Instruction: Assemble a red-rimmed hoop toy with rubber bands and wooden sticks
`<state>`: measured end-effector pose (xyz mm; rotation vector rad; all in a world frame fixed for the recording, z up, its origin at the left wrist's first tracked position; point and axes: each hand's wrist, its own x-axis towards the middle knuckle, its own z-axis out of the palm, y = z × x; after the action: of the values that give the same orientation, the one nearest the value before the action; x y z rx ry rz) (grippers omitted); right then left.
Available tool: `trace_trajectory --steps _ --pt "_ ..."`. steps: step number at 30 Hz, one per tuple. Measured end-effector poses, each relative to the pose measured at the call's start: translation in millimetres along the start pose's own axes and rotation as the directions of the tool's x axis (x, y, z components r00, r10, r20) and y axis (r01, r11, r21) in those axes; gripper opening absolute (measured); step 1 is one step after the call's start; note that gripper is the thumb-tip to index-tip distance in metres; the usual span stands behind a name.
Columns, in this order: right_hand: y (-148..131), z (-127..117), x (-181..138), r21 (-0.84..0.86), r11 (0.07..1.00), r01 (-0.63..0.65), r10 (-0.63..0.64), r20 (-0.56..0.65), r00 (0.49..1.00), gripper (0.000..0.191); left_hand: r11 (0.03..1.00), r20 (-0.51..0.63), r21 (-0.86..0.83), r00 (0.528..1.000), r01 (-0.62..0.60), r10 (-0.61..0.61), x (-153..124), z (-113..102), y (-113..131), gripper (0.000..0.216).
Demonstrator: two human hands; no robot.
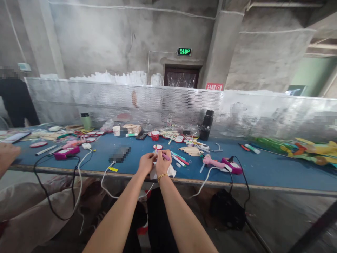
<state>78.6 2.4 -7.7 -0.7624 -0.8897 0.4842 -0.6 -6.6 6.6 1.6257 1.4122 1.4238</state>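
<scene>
Close together at the table's front edge, both hands work in front of me. My right hand (162,166), with a gold bracelet at the wrist, is closed on a purple marker (166,156). Beside it my left hand (146,163) pinches a thin light stick (156,150) with coloured marks at its top, partly hidden by the fingers. Under the hands lies a crumpled white tissue (172,171). Several coloured markers (181,158) lie just right of my right hand. A round red-rimmed disc (158,147) sits right behind the fingers.
A pink glue gun (214,161) and purple power strip (233,166) with cables lie to the right. Wooden sticks (191,151) and a black thermos (207,125) stand further back. A phone-like dark slab (120,154) is at left, near another person's hand (9,154).
</scene>
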Motion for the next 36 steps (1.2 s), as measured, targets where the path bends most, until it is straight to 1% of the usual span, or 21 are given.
trace_trajectory --steps 3,8,13,19,24,31,36 --pt "1.2 0.6 -0.2 0.003 1.000 -0.002 0.002 0.002 1.000 0.014 1.000 -0.004 0.005 1.000 0.001 -0.001 0.5 0.4 -0.4 0.026" --pt "3.1 0.6 0.3 -0.005 1.000 -0.004 0.004 -0.030 1.000 0.012 1.000 -0.007 0.003 1.000 -0.002 0.002 0.5 0.6 -0.7 0.027" --pt "3.5 1.5 0.4 0.002 1.000 0.001 -0.001 -0.005 1.000 0.014 1.000 -0.007 -0.002 1.000 -0.006 0.006 1.0 1.5 -2.5 0.027" --pt "1.8 0.7 -0.1 -0.006 1.000 -0.004 0.004 -0.010 1.000 0.012 1.000 -0.015 0.000 1.000 -0.021 0.021 1.3 0.6 -3.1 0.029" --pt "-0.5 0.7 0.0 -0.012 1.000 0.005 -0.005 0.011 1.000 0.014 1.000 -0.014 -0.011 1.000 -0.007 0.007 1.2 1.0 -3.6 0.029" --pt "-1.3 1.3 0.3 -0.017 1.000 0.003 -0.003 -0.024 1.000 0.014 1.000 -0.016 -0.024 1.000 0.002 -0.002 4.1 0.2 -6.9 0.033" --pt "-2.8 0.6 -0.2 -0.029 0.999 0.024 -0.025 -0.004 1.000 0.016 0.998 -0.022 -0.057 1.000 0.020 -0.021 4.5 1.1 -4.9 0.026"
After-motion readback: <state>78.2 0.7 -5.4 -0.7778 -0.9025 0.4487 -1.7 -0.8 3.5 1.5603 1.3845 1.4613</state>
